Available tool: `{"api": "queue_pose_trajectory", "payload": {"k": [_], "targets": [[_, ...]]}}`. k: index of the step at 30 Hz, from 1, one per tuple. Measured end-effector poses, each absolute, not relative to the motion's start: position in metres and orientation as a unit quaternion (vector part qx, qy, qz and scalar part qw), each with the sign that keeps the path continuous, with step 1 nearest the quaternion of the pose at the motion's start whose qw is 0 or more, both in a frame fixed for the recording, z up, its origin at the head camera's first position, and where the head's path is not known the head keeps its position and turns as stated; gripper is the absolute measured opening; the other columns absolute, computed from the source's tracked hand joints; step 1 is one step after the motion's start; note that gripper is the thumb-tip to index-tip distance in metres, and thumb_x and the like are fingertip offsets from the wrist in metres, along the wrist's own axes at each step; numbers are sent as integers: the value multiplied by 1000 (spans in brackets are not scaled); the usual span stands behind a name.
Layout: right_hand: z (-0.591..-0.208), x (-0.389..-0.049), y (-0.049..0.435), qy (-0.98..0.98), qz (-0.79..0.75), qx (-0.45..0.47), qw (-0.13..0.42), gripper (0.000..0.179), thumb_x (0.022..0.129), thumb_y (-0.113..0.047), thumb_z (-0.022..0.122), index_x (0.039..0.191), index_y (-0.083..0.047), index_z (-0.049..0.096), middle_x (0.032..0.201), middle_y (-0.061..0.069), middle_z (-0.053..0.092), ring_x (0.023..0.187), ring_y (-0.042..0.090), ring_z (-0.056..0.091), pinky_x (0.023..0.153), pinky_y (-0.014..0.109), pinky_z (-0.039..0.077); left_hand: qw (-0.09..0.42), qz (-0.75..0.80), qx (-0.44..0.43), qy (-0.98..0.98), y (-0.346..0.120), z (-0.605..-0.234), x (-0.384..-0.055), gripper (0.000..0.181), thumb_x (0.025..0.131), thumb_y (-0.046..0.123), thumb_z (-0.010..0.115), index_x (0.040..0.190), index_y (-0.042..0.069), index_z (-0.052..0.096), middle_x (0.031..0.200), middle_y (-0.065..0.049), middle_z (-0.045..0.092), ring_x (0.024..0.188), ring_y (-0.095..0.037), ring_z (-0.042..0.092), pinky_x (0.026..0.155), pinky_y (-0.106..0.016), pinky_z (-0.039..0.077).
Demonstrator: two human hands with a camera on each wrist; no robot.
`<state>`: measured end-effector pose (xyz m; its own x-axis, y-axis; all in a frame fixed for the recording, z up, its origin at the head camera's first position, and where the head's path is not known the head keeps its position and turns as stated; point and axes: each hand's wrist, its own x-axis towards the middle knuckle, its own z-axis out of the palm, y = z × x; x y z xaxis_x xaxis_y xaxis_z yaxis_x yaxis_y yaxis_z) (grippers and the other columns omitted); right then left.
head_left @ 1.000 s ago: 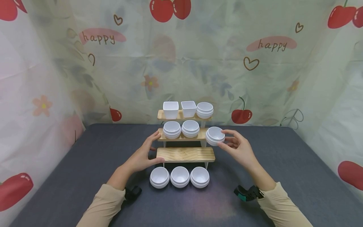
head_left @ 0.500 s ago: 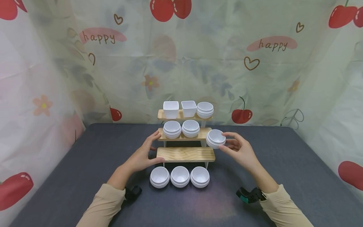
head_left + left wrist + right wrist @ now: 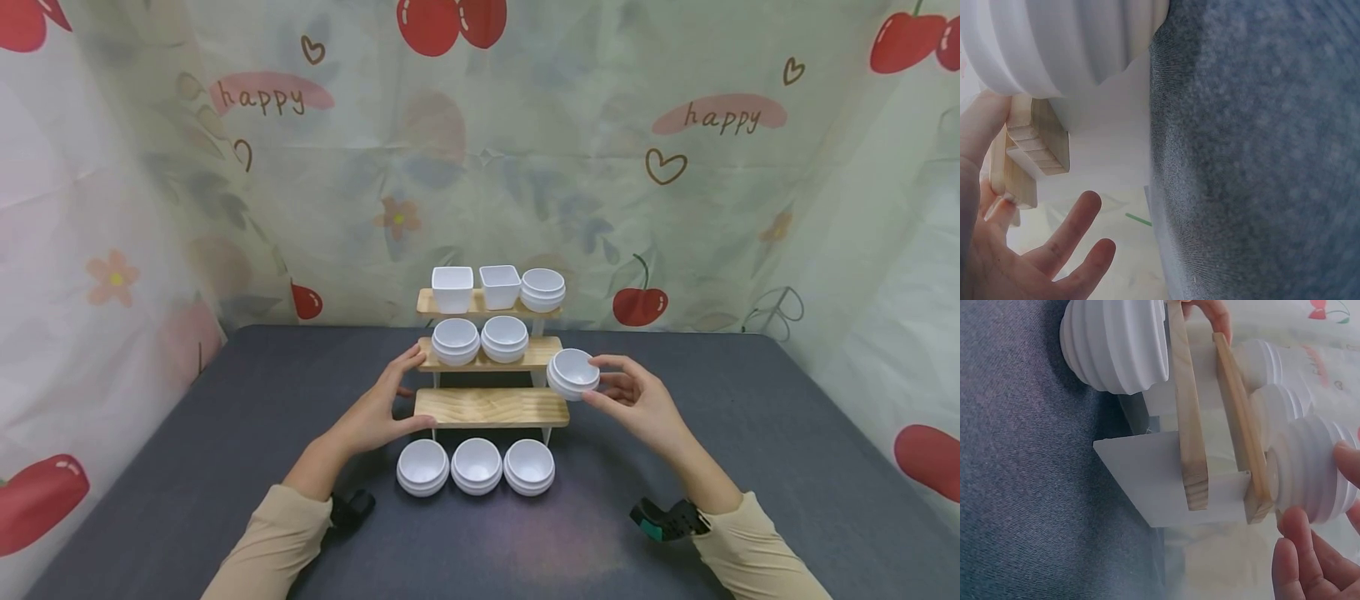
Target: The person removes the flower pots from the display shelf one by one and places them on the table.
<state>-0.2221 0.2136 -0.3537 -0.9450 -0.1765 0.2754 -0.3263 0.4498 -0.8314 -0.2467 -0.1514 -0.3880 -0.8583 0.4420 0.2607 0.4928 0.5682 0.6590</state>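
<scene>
The bowl [image 3: 573,374] is by the right end of the middle shelf [image 3: 542,353], its wall clamped between the thumb and fingers of my right hand [image 3: 637,404]; whether its base touches the wood I cannot tell. I hold it from one side only, so a knock against the shelf's end could twist it out of my fingertips. Swung inward, it could nudge the two neighbours [image 3: 504,340] along the plank. Lower, the bottom shelf [image 3: 491,408] could catch its base, and the front bowls [image 3: 529,467] on the table [image 3: 585,525] might be hit if it fell. My left hand [image 3: 378,408] touches the stand's left end, fingers spread apart, none wrapped round it; too hard a press there could shift the stand and upset the top cups [image 3: 452,290].
</scene>
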Motion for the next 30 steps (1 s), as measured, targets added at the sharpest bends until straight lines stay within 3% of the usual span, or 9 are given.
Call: {"api": "queue_pose_trajectory", "payload": {"k": [30], "targets": [[-361, -220, 224, -841, 506, 186, 42, 44, 84, -14, 70, 123, -5, 52, 114, 23, 61, 82, 3, 63, 72, 19, 55, 28, -384, -259, -886, -151, -387, -246, 92, 78, 28, 76, 148, 17, 17, 158, -8, 8, 118, -37, 52, 96, -49, 48]]}}
